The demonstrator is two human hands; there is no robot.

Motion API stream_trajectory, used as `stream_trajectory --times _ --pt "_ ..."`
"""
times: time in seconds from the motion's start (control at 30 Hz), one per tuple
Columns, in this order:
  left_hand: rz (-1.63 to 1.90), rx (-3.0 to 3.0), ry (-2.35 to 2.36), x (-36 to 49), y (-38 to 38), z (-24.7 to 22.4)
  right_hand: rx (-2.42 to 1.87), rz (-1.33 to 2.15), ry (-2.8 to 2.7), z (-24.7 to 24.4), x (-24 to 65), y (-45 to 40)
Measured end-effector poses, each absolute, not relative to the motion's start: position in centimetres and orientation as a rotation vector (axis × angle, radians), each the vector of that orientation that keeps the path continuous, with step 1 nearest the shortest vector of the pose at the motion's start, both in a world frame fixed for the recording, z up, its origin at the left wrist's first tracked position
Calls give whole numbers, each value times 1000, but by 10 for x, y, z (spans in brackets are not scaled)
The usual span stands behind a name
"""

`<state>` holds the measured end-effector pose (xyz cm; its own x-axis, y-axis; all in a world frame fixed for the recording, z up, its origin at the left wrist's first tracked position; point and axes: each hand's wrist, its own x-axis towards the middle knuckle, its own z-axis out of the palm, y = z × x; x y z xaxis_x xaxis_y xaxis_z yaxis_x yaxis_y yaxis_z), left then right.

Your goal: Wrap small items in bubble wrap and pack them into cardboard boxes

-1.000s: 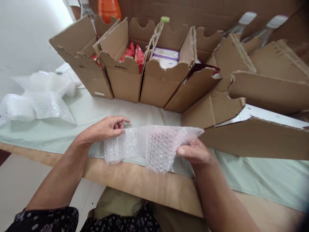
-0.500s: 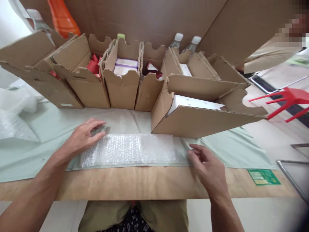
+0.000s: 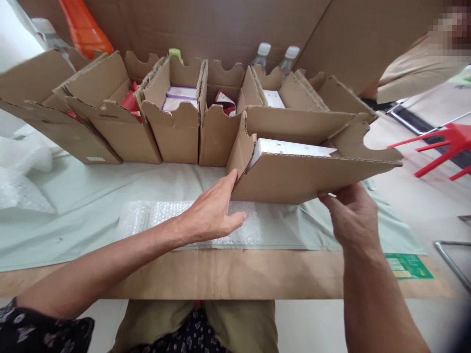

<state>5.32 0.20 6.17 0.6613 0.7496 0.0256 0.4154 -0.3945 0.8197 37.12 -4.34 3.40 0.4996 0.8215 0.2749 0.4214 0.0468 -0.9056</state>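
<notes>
A cardboard box [image 3: 294, 179] with a slanted open top stands at the front right and holds a white flat box [image 3: 294, 147]. My right hand [image 3: 355, 215] grips its lower right edge, thumb on the front wall, the other fingers partly hidden behind. Against the box's left corner rest the fingertips of my left hand [image 3: 211, 211], which is open with the thumb apart. Below that hand a sheet of bubble wrap [image 3: 158, 213] lies flat on the pale green cloth [image 3: 91, 196], partly covered by the forearm.
Behind stands a row of cardboard bins [image 3: 172, 132] with red items [image 3: 130, 100] and purple-edged boxes [image 3: 180, 98]. More bubble wrap [image 3: 22, 171] is heaped at the left. A green packet [image 3: 412, 267] lies at the right. A red stool [image 3: 441, 144] and another person's sleeve [image 3: 408, 78] are beyond.
My left hand has moved right from the bubble wrap's left end to the box's left corner. My right hand has moved right and forward and taken hold of the box's lower edge.
</notes>
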Motion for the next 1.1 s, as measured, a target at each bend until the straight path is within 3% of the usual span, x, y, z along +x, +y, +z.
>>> stream_trajectory --times 0.17,0.33,0.53,0.67,0.87,1.1 --pt "451 2031 937 30 -4 57 -1603 304 -1063 27 374 -56" --pt "491 2325 1098 -39 -17 46 -1758 -128 -1079 15 316 -112" --pt "292 2649 1044 -51 -44 13 -1499 134 -2083 9 198 -105" --pt "152 2678 1245 -87 -48 0 -1509 231 -2389 -2 186 -89" --pt "255 2501 1793 -184 -61 2 -1729 103 -2104 -19 250 -126" --pt "480 2459 1770 -162 -63 14 -1916 11 -1825 -19 267 -112"
